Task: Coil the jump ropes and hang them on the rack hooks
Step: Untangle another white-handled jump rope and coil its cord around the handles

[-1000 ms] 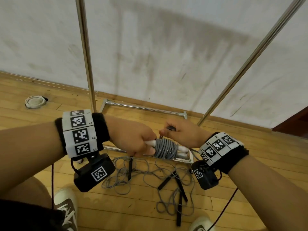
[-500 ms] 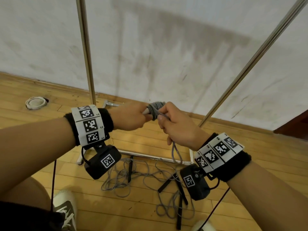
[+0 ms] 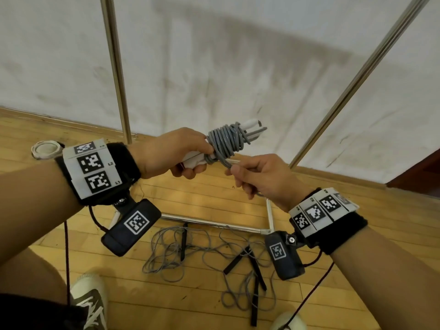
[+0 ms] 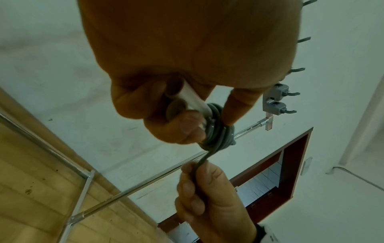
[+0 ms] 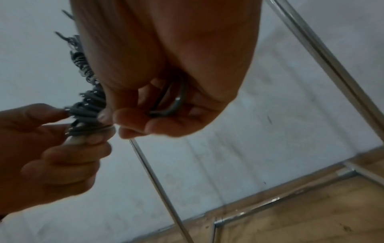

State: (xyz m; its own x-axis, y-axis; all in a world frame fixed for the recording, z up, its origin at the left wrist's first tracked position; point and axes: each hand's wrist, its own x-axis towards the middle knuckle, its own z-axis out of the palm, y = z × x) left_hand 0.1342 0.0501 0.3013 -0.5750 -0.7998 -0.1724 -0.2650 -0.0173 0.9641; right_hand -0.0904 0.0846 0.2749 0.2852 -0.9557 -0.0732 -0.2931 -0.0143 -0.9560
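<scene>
A grey jump rope [image 3: 226, 142] is wound in tight turns round its two white handles [image 3: 250, 123]. My left hand [image 3: 173, 154] grips the lower ends of those handles, bundle tilted up to the right. My right hand [image 3: 259, 177] pinches the loose rope end [image 4: 204, 158] just below the coil and pulls it taut; a short loop of rope [image 5: 176, 102] lies in its palm. Grey rack hooks [image 4: 287, 102] show on the rack's crossbar in the left wrist view. More grey ropes with black handles [image 3: 247, 258] lie tangled on the floor below.
Two slanted metal rack poles [image 3: 115, 67] [image 3: 357, 77] rise before the white wall. The rack's base frame [image 3: 214, 222] lies on the wooden floor. A white coiled ring [image 3: 45, 148] sits far left. My shoes [image 3: 90, 298] are at the bottom edge.
Both hands rose with the coiled rope from near the floor. The right hand moved from the top of the bundle to below it, pulling the loose end out.
</scene>
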